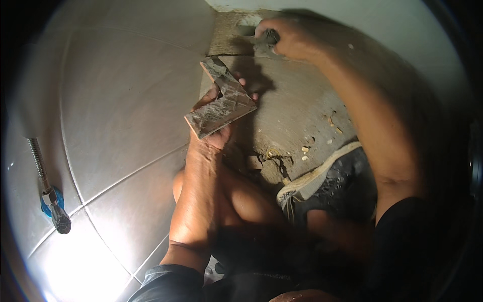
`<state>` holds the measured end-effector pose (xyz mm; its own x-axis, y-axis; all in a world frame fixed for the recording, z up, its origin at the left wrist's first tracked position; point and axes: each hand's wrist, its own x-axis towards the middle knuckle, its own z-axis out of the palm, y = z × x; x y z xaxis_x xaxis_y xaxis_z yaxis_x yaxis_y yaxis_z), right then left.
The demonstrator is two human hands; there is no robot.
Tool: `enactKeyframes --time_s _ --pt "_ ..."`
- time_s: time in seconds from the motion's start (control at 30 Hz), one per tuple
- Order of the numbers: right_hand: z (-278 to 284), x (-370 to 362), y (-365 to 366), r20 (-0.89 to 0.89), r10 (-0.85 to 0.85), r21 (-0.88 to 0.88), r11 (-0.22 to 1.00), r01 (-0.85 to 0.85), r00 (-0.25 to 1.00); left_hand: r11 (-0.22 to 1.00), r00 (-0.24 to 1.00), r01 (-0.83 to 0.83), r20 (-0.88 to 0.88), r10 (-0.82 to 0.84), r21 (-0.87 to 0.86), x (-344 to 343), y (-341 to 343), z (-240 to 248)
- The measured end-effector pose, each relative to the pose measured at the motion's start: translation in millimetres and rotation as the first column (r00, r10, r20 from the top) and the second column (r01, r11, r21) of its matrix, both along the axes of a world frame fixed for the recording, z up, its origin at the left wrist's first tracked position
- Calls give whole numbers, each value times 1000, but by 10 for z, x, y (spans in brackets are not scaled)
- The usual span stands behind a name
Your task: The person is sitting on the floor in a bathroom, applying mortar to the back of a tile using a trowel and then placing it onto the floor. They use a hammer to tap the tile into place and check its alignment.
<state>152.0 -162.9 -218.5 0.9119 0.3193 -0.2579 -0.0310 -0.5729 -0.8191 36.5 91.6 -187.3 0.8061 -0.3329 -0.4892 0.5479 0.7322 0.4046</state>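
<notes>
Left hand [217,137] pinches L-shaped cut tile [226,106] between thumb and fingers, its two legs pointing eight and ten o'clock, tile about half past seven from right hand [288,41], which is nearer the round hole [246,29], fingers curled around a blurred grey lump [271,36].

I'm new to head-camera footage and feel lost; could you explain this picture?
There's no machine: a person works bare-handed. A wide fisheye camera on their head looks down, so straight edges bend. The left hand holds an L-shaped, grey-brown marbled tile piece. The right hand is beside a round, pale-rimmed hole in the corner and seems to grip a dark grey lump, though blur hides details. Small pale chips lie on the rough grey-brown floor. At left, a braided metal hose meets a shiny metal valve.
</notes>
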Motion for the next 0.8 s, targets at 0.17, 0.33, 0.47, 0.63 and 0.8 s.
enactKeyframes --time_s 0.17,0.33,0.47,0.63,0.8 --pt "121 -363 -183 -274 -173 341 902 264 946 996 999 36 -23 -38 -84 23 -55 14" --pt "110 -797 -86 -519 -300 595 545 591 800 972 995 72 -56 -86 -222 45 76 -119" --pt "263 -924 -115 -129 -390 33 917 397 912 994 996 20 -89 -29 -103 43 20 -112" --pt "131 -1253 92 199 -141 -393 895 211 970 1000 999 26 -36 -25 15 30 73 -48" --pt "-59 -1287 361 190 -290 -473 810 346 938 997 998 65 25 -64 -33 15 57 -41"
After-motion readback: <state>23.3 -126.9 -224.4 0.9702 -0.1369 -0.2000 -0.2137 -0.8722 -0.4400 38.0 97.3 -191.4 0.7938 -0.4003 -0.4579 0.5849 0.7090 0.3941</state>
